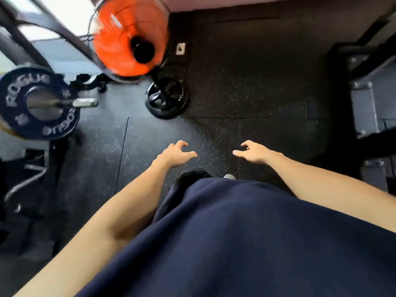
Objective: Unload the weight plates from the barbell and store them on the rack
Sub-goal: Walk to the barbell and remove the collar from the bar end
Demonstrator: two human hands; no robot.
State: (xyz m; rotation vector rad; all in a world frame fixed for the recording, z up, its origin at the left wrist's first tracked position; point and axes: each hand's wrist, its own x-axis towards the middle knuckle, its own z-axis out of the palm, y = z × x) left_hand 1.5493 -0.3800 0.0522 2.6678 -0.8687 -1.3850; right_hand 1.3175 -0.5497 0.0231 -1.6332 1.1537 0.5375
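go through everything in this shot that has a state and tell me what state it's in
left hand: empty, fingers loosely spread
right hand: empty, fingers loosely spread
weight plate: loaded on the barbell sleeve
orange fan: blades blurred, apparently spinning

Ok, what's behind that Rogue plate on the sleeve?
Behind the Rogue plate a yellowish edge shows at its lower left, perhaps another plate; the rest is covered. The sleeve end sticks out in front. Both hands are empty.
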